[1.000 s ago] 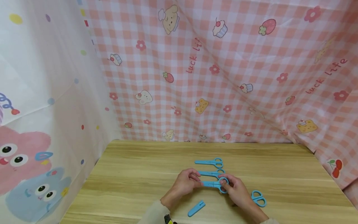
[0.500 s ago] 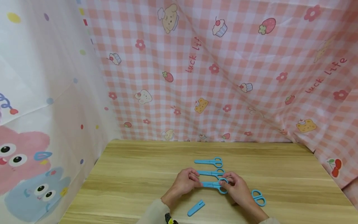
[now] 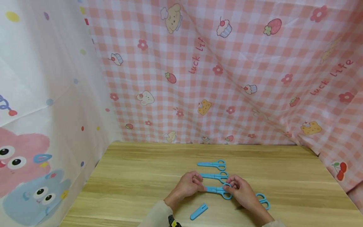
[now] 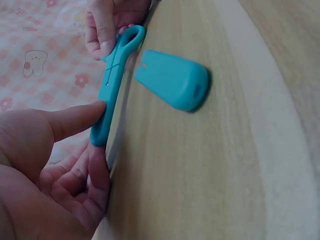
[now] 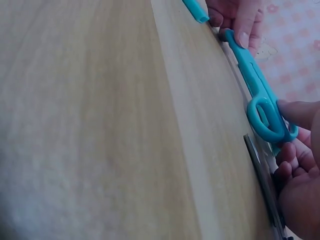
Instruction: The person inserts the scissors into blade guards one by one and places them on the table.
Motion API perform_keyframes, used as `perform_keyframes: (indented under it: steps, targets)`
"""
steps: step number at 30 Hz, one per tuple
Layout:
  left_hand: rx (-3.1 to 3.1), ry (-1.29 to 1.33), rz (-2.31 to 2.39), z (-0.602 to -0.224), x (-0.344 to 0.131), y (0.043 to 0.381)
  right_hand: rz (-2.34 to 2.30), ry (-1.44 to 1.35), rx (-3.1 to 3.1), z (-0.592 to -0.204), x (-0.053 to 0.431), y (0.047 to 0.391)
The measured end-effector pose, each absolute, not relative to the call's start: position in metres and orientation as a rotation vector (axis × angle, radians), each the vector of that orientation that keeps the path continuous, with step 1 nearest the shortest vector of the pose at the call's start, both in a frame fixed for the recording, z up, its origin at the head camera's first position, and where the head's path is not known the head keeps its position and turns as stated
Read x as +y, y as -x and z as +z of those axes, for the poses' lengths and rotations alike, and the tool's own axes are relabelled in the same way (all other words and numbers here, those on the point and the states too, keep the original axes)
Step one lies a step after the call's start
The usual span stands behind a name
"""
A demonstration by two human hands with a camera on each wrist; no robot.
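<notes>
Wooden tabletop (image 3: 127,176), left-hand fingers (image 4: 97,175) and right-hand fingers (image 5: 302,149) pinched on sheathed blue scissors (image 3: 216,190).

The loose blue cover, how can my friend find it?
On the wooden table, find the scissors held between the left hand and right hand. The loose cover lies just below them in the head view, slanting. Unlike the other covers, it has no scissors inside.

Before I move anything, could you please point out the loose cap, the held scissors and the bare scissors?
Loose cap (image 3: 199,211): head view, middle of its body.
Held scissors (image 4: 111,82): left wrist view, on the blade cover.
Bare scissors (image 5: 262,175): right wrist view, on the blade.
</notes>
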State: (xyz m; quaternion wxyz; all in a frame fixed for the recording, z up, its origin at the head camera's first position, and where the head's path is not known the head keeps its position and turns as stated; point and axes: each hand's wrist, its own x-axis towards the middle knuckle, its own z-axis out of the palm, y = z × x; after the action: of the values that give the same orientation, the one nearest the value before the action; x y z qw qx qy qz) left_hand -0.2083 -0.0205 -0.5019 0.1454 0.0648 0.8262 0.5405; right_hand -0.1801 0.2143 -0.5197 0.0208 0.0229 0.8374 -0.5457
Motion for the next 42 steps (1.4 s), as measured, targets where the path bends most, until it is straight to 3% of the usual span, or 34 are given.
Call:
perform_keyframes:
  steps: [9, 42]
  targets:
    - [2.429, -0.202, 1.541, -0.511, -0.019, 0.208, -1.671, 0.053, 2.626, -0.521, 0.216, 0.18]
    - [2.459, -0.248, 1.635, -0.514, -0.019, 0.207, -1.554, 0.029, 2.73, -0.52, 0.213, 0.181]
